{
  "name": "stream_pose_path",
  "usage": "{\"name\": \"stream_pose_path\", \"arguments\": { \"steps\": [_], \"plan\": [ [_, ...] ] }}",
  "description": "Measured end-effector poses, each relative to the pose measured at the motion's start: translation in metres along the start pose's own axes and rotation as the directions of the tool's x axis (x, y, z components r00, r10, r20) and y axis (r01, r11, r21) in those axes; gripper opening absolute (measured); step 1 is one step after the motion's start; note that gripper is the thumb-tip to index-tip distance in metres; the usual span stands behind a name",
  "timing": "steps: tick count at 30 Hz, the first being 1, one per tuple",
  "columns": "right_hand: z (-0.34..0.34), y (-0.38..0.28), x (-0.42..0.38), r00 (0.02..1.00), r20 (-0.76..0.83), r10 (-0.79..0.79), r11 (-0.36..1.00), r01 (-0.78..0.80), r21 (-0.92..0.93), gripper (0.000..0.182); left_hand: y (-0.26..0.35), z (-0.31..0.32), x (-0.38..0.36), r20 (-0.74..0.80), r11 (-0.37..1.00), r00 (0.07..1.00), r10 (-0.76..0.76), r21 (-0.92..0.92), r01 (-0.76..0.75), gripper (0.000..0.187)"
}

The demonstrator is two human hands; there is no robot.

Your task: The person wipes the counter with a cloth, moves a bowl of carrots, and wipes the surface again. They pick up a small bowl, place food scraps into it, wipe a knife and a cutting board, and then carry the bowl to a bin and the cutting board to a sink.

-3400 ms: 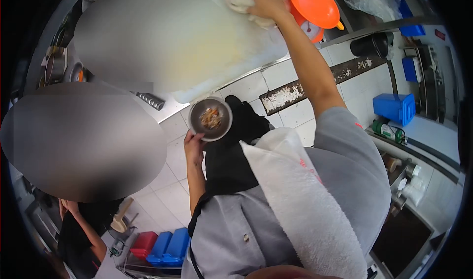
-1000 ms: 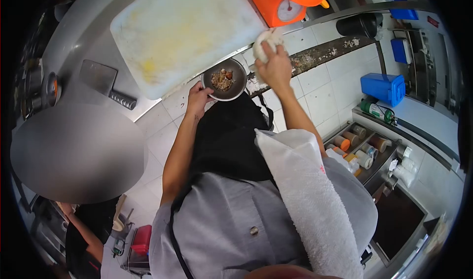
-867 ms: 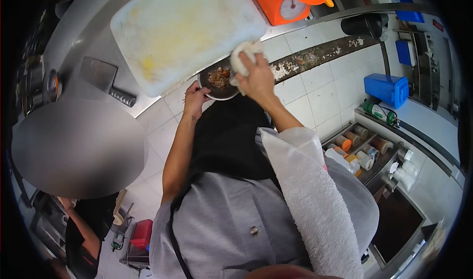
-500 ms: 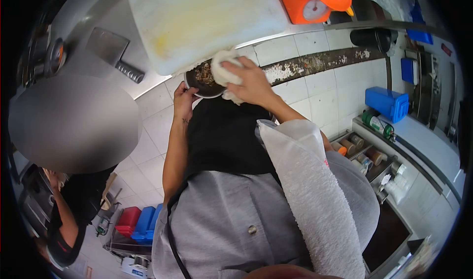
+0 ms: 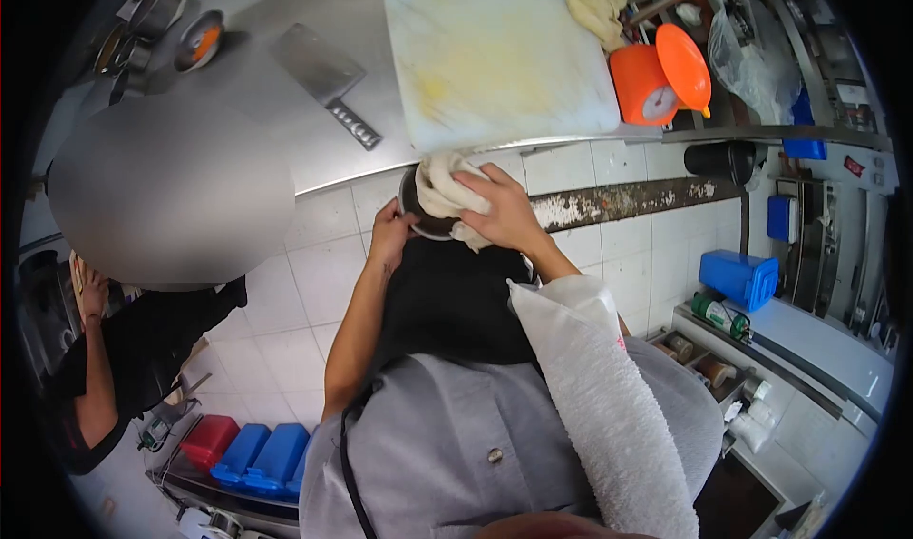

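My left hand [image 5: 391, 236] grips the near left rim of a small dark bowl [image 5: 436, 228] with a pale rim, thumb over the edge. In my right hand [image 5: 504, 212] is a bunched cream cloth [image 5: 440, 184], which lies over the bowl's mouth and covers much of its inside. Whatever sits under the cloth is hidden. Both hands are in front of my black apron, just off the counter's near edge. A white cutting board [image 5: 504, 58] with yellow stains lies beyond them. Left of the board rests a cleaver [image 5: 319, 63] with a dark handle.
An orange kitchen scale [image 5: 649, 84] stands right of the board, near a yellowish cloth [image 5: 597, 16]. A pan [image 5: 200, 42] holding something orange is at the counter's far left. Another person [image 5: 133, 349] works at my left. Blue bins [image 5: 276, 455] stand at lower left.
My view has shifted, so the counter appears lower and further right. The cloth has moved left over the bowl, covering brown bits that were visible inside.
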State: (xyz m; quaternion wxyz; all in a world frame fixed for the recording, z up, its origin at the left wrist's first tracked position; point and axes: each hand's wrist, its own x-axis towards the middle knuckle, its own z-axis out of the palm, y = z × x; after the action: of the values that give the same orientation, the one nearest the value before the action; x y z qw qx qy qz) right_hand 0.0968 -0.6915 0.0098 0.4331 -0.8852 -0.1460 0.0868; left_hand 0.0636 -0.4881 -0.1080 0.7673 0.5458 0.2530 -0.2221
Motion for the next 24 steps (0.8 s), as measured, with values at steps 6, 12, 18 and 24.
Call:
{"name": "stream_pose_path", "arguments": {
  "steps": [6, 12, 18, 24],
  "plan": [
    [0.023, -0.040, 0.009, 0.982, 0.072, -0.177, 0.984, 0.175, 0.034, 0.051, -0.011, -0.072, -0.029, -0.106, 0.998, 0.994, 0.025, -0.056, -0.031, 0.017],
    [0.082, -0.111, 0.074, 0.938, 0.222, -0.265, 0.958, 0.230, 0.171, 0.053, -0.024, -0.142, -0.075, -0.258, 0.962, 0.964, 0.061, -0.243, -0.126, 0.013],
    [0.191, -0.116, 0.177, 0.935, 0.043, -0.352, 0.872, 0.345, -0.348, 0.052, -0.029, -0.187, -0.114, -0.429, 0.913, 0.896, 0.112, -0.312, -0.264, 0.012],
    [0.264, -0.142, 0.149, 0.869, 0.214, -0.445, 0.735, 0.491, -0.466, 0.056, -0.022, -0.225, -0.126, -0.591, 0.861, 0.799, 0.109, -0.345, -0.373, 0.013]
  ]
}}
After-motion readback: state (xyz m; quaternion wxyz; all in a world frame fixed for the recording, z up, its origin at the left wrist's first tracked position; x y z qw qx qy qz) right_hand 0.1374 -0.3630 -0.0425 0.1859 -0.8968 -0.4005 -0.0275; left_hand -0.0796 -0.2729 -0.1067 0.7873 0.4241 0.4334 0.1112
